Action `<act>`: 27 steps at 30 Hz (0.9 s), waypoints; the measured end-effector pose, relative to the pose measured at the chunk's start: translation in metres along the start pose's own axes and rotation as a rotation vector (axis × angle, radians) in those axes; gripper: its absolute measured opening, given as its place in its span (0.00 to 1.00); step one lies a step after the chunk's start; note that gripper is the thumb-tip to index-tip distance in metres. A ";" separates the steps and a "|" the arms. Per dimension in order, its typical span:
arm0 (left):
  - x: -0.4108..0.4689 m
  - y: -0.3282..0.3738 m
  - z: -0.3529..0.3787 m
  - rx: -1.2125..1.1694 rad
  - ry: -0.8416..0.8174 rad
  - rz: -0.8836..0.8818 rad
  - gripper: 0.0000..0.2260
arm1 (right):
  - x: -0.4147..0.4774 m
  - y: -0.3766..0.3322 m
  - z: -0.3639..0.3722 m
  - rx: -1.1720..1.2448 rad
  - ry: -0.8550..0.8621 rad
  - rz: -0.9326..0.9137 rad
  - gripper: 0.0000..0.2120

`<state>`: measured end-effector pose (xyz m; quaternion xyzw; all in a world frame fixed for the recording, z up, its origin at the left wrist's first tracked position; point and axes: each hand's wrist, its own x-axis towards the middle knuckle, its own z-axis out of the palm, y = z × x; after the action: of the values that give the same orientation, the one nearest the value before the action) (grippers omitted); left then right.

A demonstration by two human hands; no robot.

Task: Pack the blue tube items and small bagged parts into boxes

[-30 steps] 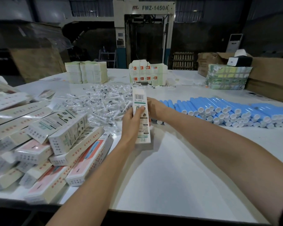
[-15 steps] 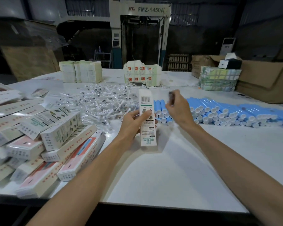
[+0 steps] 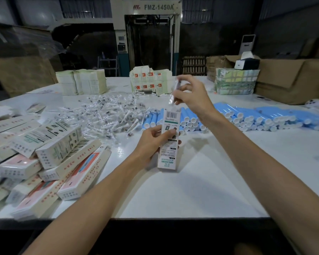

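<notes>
The big machine (image 3: 118, 19) at the back has "FMZ-1450A" written across its top, next to a small red logo (image 3: 136, 7). The upright white box (image 3: 167, 155) shows a barcode (image 3: 171, 114); its small words are too blurry to read.

Two hands are in view: the left hand (image 3: 151, 138) holds one upright box (image 3: 168, 142); the right hand (image 3: 191, 96) pinches one small bagged part (image 3: 173, 92); one counter (image 3: 210, 181) carries the rest; loose bagged parts (image 3: 107, 115) form one heap, too many to count; blue tubes (image 3: 247, 116) number several dozen at least; piled boxes (image 3: 44, 153) number over a dozen; one pale stack of flat cartons (image 3: 81, 81), one orange-printed stack (image 3: 149, 80) and one wrapped bundle (image 3: 236, 80) line the far edge.
</notes>
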<state>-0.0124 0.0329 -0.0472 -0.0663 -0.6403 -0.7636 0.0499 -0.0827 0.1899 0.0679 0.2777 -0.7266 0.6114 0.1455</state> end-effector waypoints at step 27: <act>0.001 0.000 -0.005 0.087 0.071 0.074 0.21 | -0.066 0.071 0.016 0.032 -0.127 0.028 0.20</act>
<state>-0.0139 0.0277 -0.0477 -0.0605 -0.6676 -0.7347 0.1037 -0.0694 0.1965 -0.0290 0.3083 -0.7283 0.6060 0.0861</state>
